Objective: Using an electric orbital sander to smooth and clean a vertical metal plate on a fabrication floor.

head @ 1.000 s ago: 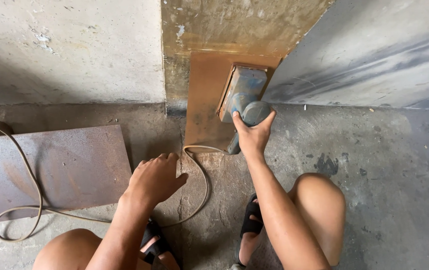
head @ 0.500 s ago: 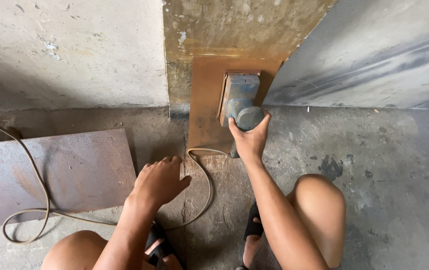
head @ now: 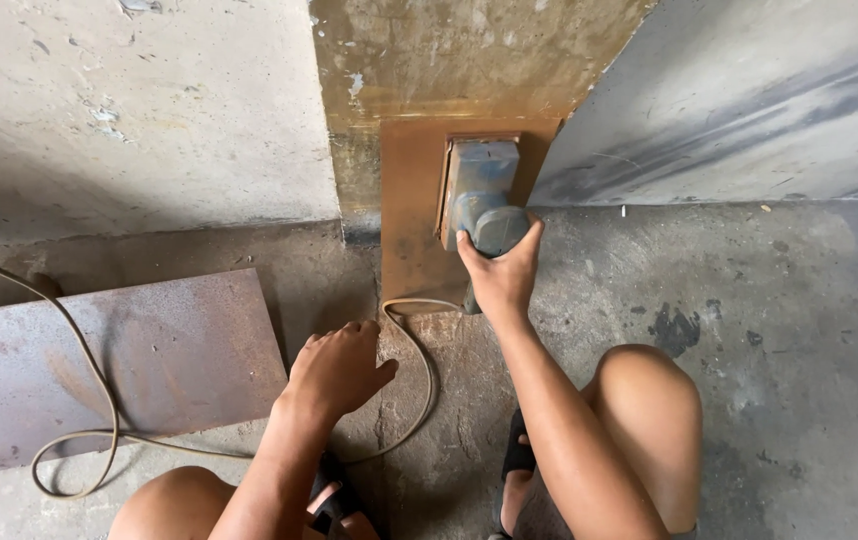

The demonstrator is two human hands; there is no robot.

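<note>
No packages, labels, signs or screens show anywhere in this view.
</note>
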